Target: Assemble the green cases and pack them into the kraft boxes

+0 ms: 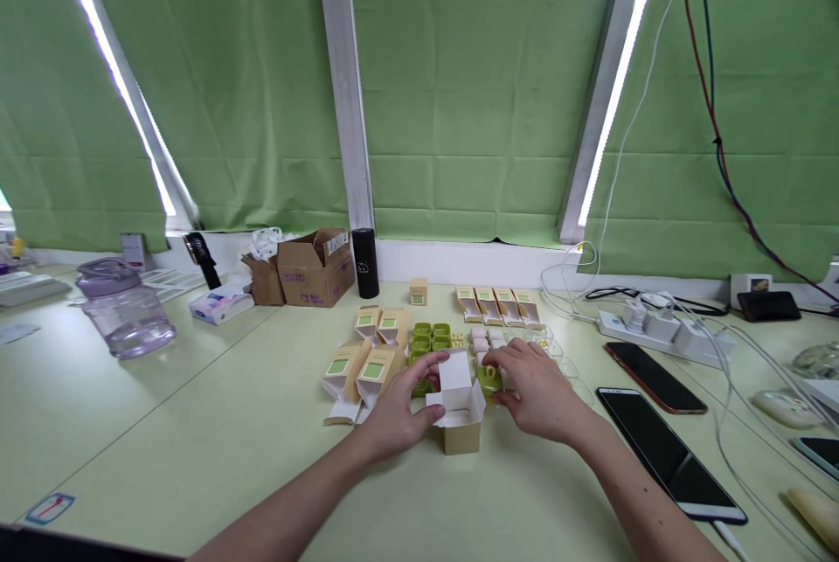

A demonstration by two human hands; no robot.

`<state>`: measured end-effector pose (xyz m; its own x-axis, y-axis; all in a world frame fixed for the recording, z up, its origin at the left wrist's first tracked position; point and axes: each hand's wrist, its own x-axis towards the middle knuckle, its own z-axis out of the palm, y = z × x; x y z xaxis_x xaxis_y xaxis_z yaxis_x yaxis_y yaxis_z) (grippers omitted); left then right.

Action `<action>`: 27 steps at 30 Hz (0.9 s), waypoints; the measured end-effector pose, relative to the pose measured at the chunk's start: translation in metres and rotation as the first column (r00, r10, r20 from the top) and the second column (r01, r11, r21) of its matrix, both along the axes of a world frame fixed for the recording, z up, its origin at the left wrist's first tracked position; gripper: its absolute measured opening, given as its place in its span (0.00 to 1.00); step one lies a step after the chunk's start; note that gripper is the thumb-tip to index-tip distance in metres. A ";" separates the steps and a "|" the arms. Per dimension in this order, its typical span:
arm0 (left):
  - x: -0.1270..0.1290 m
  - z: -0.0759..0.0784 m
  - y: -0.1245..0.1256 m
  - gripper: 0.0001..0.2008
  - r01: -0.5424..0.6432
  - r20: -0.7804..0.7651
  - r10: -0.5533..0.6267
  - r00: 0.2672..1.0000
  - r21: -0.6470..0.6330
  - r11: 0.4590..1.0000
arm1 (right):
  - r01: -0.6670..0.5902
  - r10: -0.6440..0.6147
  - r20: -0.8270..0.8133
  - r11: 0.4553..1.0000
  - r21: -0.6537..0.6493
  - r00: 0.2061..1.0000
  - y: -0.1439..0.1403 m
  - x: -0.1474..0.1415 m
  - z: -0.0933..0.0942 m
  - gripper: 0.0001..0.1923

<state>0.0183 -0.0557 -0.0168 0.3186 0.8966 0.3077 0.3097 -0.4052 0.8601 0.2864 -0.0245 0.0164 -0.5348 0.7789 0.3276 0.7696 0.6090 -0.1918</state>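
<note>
My left hand (399, 400) grips the left side of a small open tan carton (461, 422) with white flaps, standing on the pale green table (197, 422). Just right of the carton, my right hand (534, 387) pinches a small yellow-green item (488, 380). Behind the hands lie green plastic trays (431, 336), small pink pieces (481, 339) and clear blister trays (551, 342). Folded tan cartons with green labels (357, 370) lie to the left, and a row of them (498, 304) sits further back.
Two phones (669, 448) (654, 377) lie at the right beside a white power strip (662, 330) with cables. At the back stand brown cardboard boxes (315, 269), a black cylinder (365, 263), a tissue pack (221, 303) and a clear purple-lidded jug (124, 308).
</note>
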 end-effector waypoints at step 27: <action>-0.001 -0.008 0.006 0.34 0.088 0.066 -0.088 0.994 0.000 0.996 | -0.286 0.254 -0.561 0.958 0.032 0.788 -0.009 -0.015 -0.010 0.20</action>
